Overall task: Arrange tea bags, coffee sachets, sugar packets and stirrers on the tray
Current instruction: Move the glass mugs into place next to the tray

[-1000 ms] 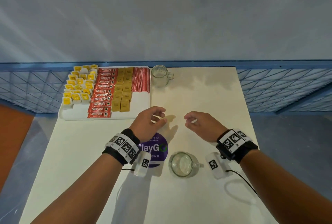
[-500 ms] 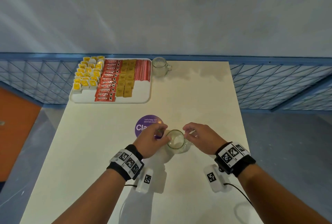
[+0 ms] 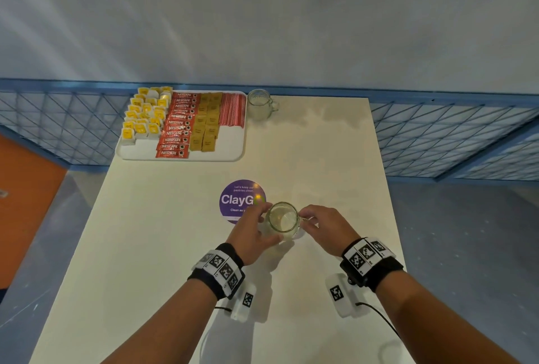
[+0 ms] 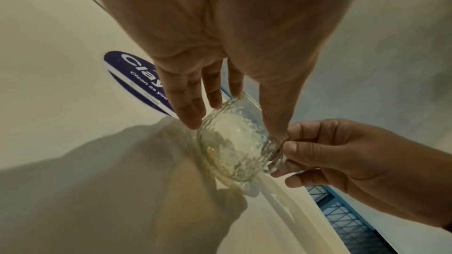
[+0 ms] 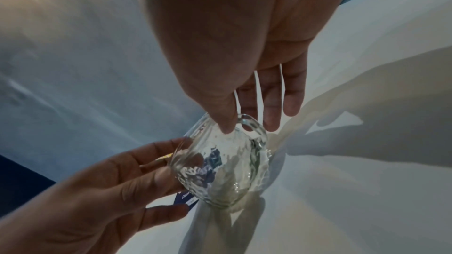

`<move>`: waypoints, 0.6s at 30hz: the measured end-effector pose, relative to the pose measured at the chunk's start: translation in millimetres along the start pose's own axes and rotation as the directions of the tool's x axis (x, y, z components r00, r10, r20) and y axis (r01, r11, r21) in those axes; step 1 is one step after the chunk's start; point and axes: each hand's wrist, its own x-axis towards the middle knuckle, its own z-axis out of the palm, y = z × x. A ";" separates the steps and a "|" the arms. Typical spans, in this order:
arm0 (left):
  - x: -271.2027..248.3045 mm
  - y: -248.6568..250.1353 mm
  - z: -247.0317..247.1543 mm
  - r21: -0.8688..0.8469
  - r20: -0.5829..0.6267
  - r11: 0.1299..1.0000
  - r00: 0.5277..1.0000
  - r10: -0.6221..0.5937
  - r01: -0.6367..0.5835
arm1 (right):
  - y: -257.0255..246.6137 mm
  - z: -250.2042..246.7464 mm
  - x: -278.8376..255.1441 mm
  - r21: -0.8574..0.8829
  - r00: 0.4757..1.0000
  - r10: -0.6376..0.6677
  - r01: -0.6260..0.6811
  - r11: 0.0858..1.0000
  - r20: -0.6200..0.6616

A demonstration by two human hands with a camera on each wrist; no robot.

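A glass mug (image 3: 283, 219) is held upright near the middle of the surface (image 3: 163, 247) by both hands. It is gripped around its body by the left hand (image 3: 253, 231); its handle is pinched by the right hand (image 3: 324, 228).

Head view only: the tray (image 3: 230, 144) is seen at the far left corner of the surface, with yellow tea bags (image 3: 144, 117), red coffee sachets (image 3: 178, 127), brown sugar packets (image 3: 206, 124) and red-striped stirrers (image 3: 232, 109) laid in columns left to right. A second glass mug (image 3: 260, 104) is set just beside the tray's far right corner. A purple round sticker (image 3: 237, 198) is partly covered by the left hand and the mug.

Left wrist view only: the right thumb and fingers (image 4: 297, 147) are shown closed on the handle, and the mug's rippled wall.

Right wrist view only: the left fingers (image 5: 156, 163) are shown curled against the mug's side.

Versus 1.0 s ago: both hands were loosely curled and holding nothing, beyond the mug. Versus 0.5 s ago: contact was just being made; the tray contents are unchanged.
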 end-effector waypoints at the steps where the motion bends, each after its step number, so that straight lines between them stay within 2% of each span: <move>1: 1.2 -0.8 0.4 -0.004 -0.003 1.000 1.000 -0.001 0.001 | -0.6 1.0 0.5 -0.002 1.000 0.006 -0.006 1.000 -0.007; 10: 13.0 -2.4 -11.9 -0.037 -0.021 0.999 0.999 0.027 -0.028 | -10.2 3.2 15.3 -0.014 1.000 0.001 -0.002 1.000 -0.014; 18: 42.7 -2.2 -39.8 -0.032 -0.041 0.998 0.998 0.052 -0.054 | -26.9 -2.1 52.7 -0.031 0.999 -0.023 0.022 0.999 -0.028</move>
